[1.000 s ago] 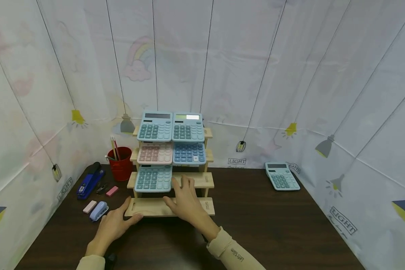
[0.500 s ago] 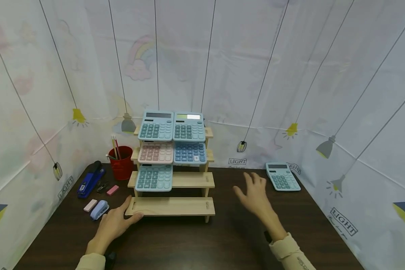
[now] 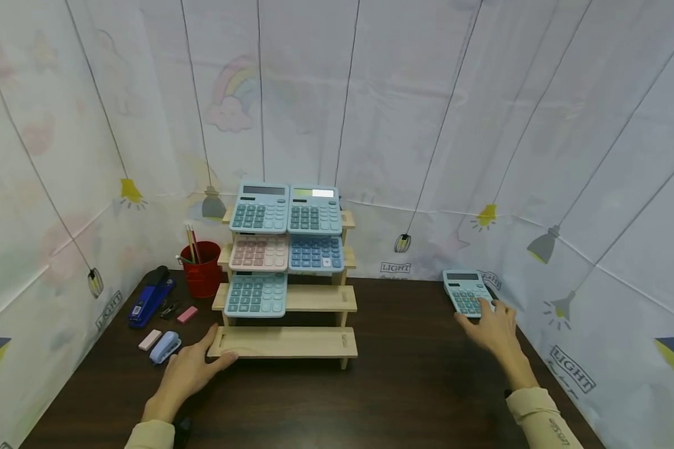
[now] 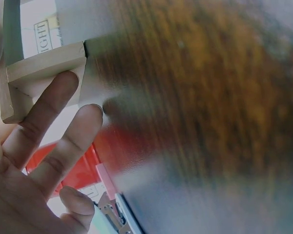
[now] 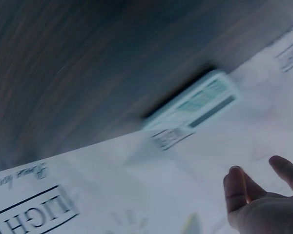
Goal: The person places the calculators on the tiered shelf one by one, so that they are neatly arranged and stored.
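A four-step wooden rack (image 3: 314, 299) stands on the dark table. Its top step carries two blue calculators (image 3: 259, 209); the second carries a pink calculator (image 3: 258, 252) and a blue one (image 3: 316, 253); the third carries a teal calculator (image 3: 256, 295). The bottom step (image 3: 292, 343) is bare. My left hand (image 3: 202, 358) lies flat on the table, thumb against the bottom step's left end; in the left wrist view its fingers (image 4: 63, 122) are straight beside the rack corner (image 4: 44, 63). My right hand (image 3: 485, 318) reaches far right, straight fingers touching the near edge of a lone teal calculator (image 3: 465, 292), which appears blurred (image 5: 195, 102) in the right wrist view.
Left of the rack stand a red cup of pencils (image 3: 200, 271), a blue stapler (image 3: 150, 297), black clips (image 3: 169, 310), two pink erasers (image 3: 186, 315) and a small pale-blue stapler (image 3: 165, 348). Printed fabric walls (image 3: 567, 218) close in the table on three sides.
My right hand left the rack's lower steps and swept right across the table to the lone calculator. The left hand stayed at the bottom step.
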A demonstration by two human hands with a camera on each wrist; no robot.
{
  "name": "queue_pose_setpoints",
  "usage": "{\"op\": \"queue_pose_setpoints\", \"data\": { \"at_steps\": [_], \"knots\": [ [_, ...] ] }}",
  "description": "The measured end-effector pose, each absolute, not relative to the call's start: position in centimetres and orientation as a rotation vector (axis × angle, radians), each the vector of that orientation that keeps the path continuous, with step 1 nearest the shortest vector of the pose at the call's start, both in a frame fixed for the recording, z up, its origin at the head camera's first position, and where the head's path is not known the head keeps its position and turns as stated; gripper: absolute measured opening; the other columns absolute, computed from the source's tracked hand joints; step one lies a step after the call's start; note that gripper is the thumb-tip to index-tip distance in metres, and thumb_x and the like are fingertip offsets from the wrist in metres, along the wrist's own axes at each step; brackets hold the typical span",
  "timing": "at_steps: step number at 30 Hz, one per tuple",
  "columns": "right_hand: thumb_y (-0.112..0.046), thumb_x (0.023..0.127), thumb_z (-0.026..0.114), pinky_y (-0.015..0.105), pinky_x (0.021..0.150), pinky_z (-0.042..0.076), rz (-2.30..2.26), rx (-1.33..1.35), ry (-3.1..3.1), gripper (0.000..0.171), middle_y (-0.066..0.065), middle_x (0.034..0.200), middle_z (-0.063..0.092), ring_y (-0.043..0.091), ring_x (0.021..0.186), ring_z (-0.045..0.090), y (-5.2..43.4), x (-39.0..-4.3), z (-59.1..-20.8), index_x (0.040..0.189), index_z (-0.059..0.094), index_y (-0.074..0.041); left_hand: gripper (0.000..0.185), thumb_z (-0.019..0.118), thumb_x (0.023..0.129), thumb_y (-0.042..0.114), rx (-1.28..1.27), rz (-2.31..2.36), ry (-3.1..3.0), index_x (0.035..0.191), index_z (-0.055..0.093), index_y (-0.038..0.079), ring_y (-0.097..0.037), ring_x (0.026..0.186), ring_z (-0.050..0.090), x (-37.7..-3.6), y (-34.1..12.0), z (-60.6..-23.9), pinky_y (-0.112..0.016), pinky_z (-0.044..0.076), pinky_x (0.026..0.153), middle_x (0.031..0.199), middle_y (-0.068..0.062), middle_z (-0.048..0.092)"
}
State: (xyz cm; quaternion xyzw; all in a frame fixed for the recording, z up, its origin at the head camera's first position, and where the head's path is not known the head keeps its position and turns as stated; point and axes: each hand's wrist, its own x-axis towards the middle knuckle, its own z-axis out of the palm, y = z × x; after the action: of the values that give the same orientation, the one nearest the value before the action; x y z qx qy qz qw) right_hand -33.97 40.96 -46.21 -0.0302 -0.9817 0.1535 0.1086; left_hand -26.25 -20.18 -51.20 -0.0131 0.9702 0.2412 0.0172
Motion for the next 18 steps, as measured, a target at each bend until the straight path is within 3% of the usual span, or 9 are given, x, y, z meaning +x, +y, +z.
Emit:
{"op": "queue_pose_setpoints", "data": {
  "at_steps": [9,18],
  "knots": [
    [-0.065,0.096,0.045,0.070,0.099,0.025,0.334,-0.167,-2.956,0.096,0.051,0.138,0.035,0.069,0.123,0.030,45.5,-37.5,-47.1,0.143,0.036,0.018,0.107,0.053,0.084,0.080,-0.043,0.758,3.027,0.158,0.030,0.007,-0.049,0.115,0.063,-26.4,-20.2,-51.5,-0.064,0.047,0.090,0.143,-0.032,0.053],
    [-0.075,0.092,0.042,0.078,0.102,0.026,0.435,-0.310,-3.164,0.114,0.053,0.144,0.015,0.074,0.127,0.019,47.1,-39.4,-48.5,0.149,0.018,0.021,0.107,0.053,0.084,0.080,-0.044,0.769,3.020,0.158,0.030,0.006,-0.046,0.109,0.066,-26.3,-20.4,-51.5,-0.060,0.049,0.085,0.140,-0.033,0.056]
  ]
}}
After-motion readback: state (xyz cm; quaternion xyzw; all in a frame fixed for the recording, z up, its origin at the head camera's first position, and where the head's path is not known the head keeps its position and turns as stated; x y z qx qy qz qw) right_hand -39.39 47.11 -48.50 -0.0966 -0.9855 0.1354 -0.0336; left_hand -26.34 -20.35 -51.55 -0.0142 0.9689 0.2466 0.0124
